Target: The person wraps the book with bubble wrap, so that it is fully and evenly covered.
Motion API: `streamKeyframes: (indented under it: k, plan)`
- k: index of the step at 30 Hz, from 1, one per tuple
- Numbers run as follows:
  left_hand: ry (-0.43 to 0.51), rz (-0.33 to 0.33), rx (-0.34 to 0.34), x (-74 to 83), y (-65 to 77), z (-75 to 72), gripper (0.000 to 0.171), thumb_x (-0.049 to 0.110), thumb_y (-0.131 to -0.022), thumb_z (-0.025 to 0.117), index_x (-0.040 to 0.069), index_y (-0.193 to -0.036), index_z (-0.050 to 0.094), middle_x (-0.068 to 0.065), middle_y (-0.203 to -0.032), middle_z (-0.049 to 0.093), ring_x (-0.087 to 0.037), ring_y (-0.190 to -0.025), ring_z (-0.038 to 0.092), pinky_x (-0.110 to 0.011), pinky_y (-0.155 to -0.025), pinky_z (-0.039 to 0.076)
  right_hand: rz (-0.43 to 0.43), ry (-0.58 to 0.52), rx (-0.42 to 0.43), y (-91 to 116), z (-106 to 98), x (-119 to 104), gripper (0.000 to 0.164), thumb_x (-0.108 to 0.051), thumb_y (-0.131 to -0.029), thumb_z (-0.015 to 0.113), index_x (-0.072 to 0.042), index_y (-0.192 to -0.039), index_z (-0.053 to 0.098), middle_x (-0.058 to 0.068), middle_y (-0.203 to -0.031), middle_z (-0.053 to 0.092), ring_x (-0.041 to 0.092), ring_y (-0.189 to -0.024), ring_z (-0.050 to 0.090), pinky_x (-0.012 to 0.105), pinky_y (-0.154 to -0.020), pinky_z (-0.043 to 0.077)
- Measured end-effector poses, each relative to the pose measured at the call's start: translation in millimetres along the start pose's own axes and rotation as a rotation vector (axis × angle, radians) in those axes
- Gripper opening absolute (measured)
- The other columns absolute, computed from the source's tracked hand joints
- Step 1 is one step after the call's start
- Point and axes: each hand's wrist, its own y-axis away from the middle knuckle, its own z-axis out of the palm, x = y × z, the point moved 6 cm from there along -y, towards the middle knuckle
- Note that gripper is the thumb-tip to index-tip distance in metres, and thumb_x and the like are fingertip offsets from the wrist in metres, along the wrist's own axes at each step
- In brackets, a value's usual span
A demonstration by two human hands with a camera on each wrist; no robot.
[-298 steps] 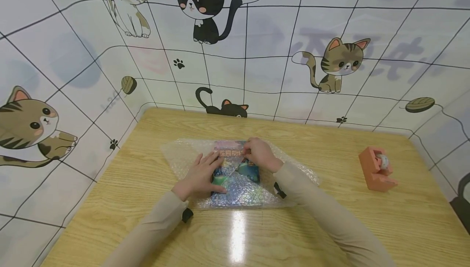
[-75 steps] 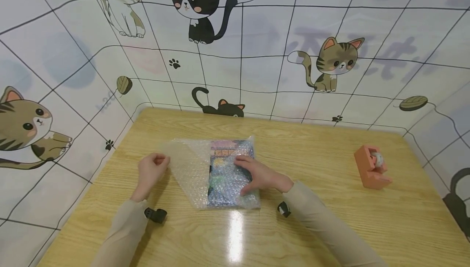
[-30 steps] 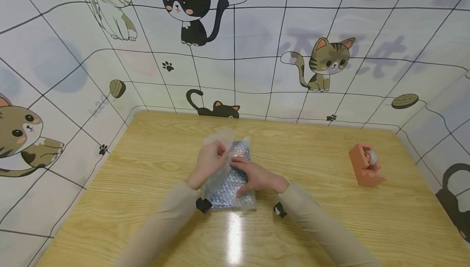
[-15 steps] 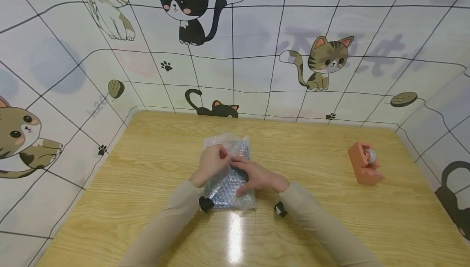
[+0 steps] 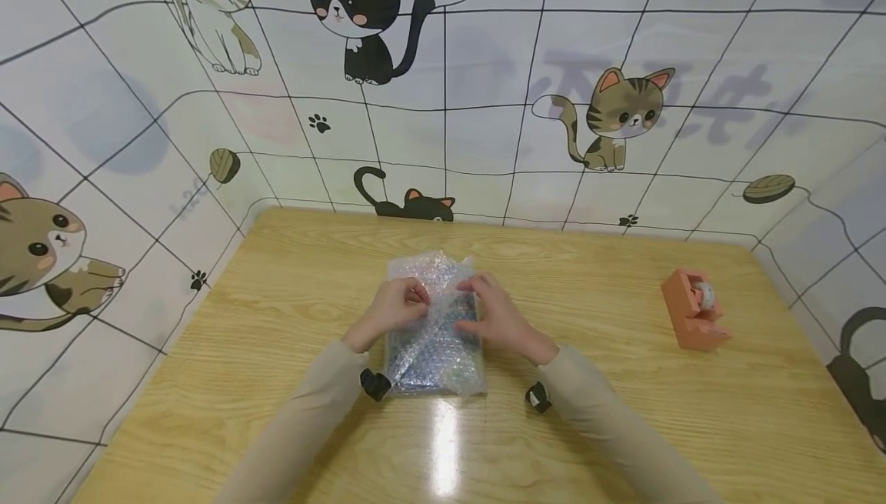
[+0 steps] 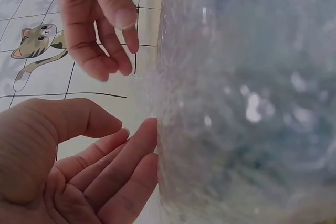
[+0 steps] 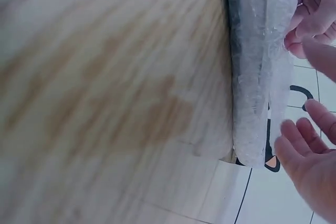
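Yellow wood-grain tabletop is bearing a flat, clear bubble-wrap parcel; left hand is pinching its film; right hand, fingers parted, is facing the left.

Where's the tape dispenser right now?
In the head view, the orange tape dispenser sits on the table at right, to the right of the right hand.

Wood-grain table bears bubble-wrapped packet, lower centre of frame; orange tape dispenser stands at right.
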Motion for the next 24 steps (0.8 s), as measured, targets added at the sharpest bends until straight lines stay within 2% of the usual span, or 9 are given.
streamKeyframes:
  k: [3,7,9,12,18,21,24]
  plan:
    - [0.006,0.014,-0.008,1.0,0.8,-0.5,0.007,-0.001,-0.073,0.064,-0.001,-0.080,0.063,-0.015,-0.085,0.069,-0.028,-0.084,0.068,-0.030,-0.069,0.055,-0.020,0.010,-0.018,-1,3,0,0.062,-0.013,-0.070,0.083,0.006,-0.122,0.053,0.023,-0.127,0.048,0.037,-0.119,0.045,0.050,-0.099,0.039]
    - [0.031,0.018,-0.021,1.1,2.6,-0.5,0.008,-0.001,-0.074,0.064,-0.003,-0.083,0.062,-0.017,-0.089,0.068,-0.031,-0.087,0.067,-0.032,-0.074,0.055,0.004,0.007,-0.179,1,13,1,0.068,-0.025,-0.075,0.079,0.003,-0.130,0.051,0.024,-0.141,0.038,0.040,-0.132,0.032,0.053,-0.106,0.029]
    - [0.045,0.019,-0.028,-0.3,3.1,0.0,0.009,-0.001,-0.075,0.064,-0.003,-0.084,0.062,-0.018,-0.090,0.068,-0.032,-0.089,0.067,-0.032,-0.075,0.055,0.027,0.001,-0.244,2,17,2,0.069,-0.030,-0.077,0.077,0.002,-0.132,0.049,0.023,-0.144,0.035,0.040,-0.134,0.029,0.053,-0.107,0.027]
    - [0.067,0.037,-0.043,-2.2,3.8,1.4,0.010,-0.001,-0.078,0.064,-0.005,-0.086,0.062,-0.019,-0.093,0.067,-0.033,-0.090,0.066,-0.032,-0.075,0.055,0.035,0.024,-0.291,3,18,4,0.069,-0.032,-0.078,0.075,0.001,-0.133,0.049,0.022,-0.145,0.035,0.038,-0.134,0.030,0.052,-0.107,0.028]
    - [0.089,0.123,-0.134,-4.2,9.5,5.0,0.019,-0.004,-0.079,0.066,-0.008,-0.097,0.061,-0.022,-0.101,0.064,-0.034,-0.094,0.065,-0.029,-0.078,0.054,0.038,0.064,-0.375,2,15,2,0.082,-0.036,-0.071,0.080,0.001,-0.136,0.045,0.021,-0.147,0.031,0.037,-0.135,0.028,0.050,-0.109,0.025]
    - [0.044,0.194,-0.180,-3.0,14.5,5.9,0.032,0.000,-0.076,0.071,-0.007,-0.105,0.060,-0.020,-0.108,0.062,-0.032,-0.099,0.061,-0.033,-0.083,0.053,0.049,0.080,-0.412,2,13,1,0.089,-0.037,-0.067,0.082,0.002,-0.137,0.043,0.020,-0.149,0.028,0.037,-0.136,0.026,0.049,-0.109,0.024]
    - [-0.092,0.252,-0.191,-1.2,19.6,5.7,0.050,0.013,-0.072,0.078,-0.004,-0.114,0.059,-0.020,-0.122,0.055,-0.034,-0.112,0.052,-0.044,-0.094,0.045,0.040,0.108,-0.422,2,13,0,0.091,-0.038,-0.066,0.082,0.002,-0.138,0.042,0.020,-0.149,0.028,0.037,-0.136,0.027,0.050,-0.108,0.026]
